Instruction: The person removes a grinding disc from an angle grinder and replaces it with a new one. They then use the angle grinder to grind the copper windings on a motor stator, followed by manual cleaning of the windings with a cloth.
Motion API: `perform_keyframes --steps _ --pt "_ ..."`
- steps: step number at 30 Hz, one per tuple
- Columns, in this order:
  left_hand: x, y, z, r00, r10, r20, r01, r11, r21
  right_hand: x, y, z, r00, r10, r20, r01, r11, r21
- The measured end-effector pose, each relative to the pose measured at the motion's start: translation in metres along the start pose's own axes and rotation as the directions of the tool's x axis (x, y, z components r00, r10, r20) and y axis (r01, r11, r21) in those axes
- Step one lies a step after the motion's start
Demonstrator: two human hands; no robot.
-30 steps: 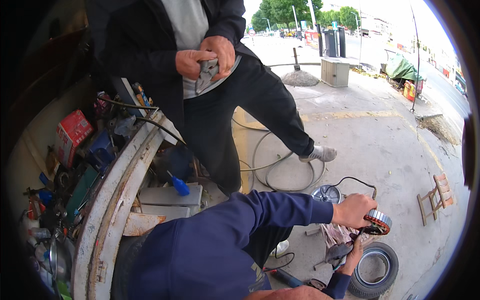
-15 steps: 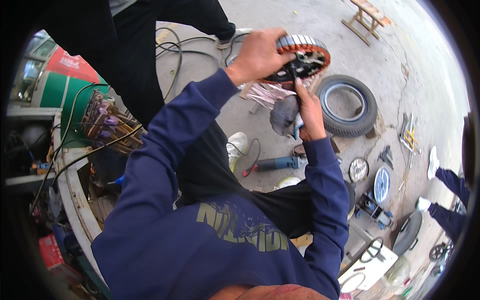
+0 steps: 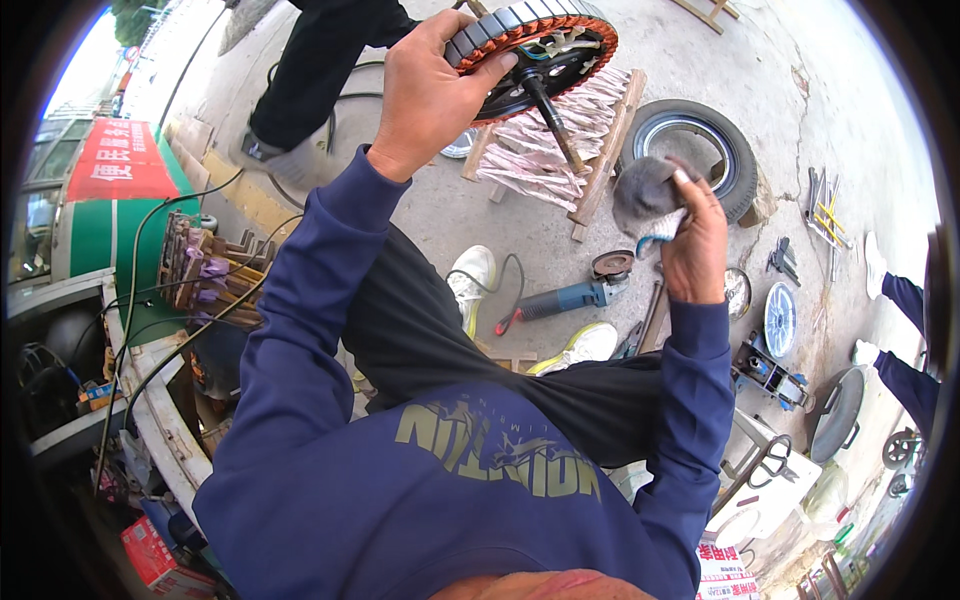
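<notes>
The 2 hands stand well apart in the head view. The left hand (image 3: 425, 95) clamps the motor core (image 3: 530, 28) by its rim, thumb on the near face; this grip probably steadies the weight and leaves the axle (image 3: 548, 105) free, slanting down over the low stool (image 3: 530, 160). The right hand (image 3: 695, 245) pinches a rag (image 3: 645, 195) between thumb and fingers, just beside the tyre (image 3: 742, 170), perhaps bunched so no end trails. The tyre lies flat, which likely stops it rolling; the grinder (image 3: 563, 300) rests near 2 shoes (image 3: 475, 280), seemingly within reach.

The motor core is a thick disc: grey metal blocks ring its edge, coppery wire is packed beside them, and the middle is black. The rag looks soft and smudged, with a blue-trimmed pale edge. Crinkled, pale cloth strips span the stool's wooden frame. The tyre is dark rubber around a metal rim.
</notes>
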State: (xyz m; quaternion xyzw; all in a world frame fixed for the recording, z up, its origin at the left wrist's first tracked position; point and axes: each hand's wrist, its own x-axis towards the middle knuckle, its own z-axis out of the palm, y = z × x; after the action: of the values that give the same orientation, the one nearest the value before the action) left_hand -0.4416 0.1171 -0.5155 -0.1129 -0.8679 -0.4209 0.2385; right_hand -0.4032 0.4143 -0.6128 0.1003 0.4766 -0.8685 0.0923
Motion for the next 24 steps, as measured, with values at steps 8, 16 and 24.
perform_keyframes --steps 8,16,24 --pt "-0.003 -0.005 0.014 0.986 0.165 -0.004 -0.161 0.965 0.209 0.003 0.019 0.073 0.876 -0.31 0.37 0.45 0.801 -0.395" --pt "-0.002 -0.004 0.007 0.996 0.039 -0.079 -0.028 0.99 0.136 -0.01 0.035 0.087 0.492 -0.674 0.55 0.697 -0.073 -0.713" --pt "0.002 0.006 -0.002 0.993 0.016 -0.114 -0.006 0.996 0.089 0.007 -0.022 0.061 0.562 -0.631 0.535 0.314 -0.435 -0.844"
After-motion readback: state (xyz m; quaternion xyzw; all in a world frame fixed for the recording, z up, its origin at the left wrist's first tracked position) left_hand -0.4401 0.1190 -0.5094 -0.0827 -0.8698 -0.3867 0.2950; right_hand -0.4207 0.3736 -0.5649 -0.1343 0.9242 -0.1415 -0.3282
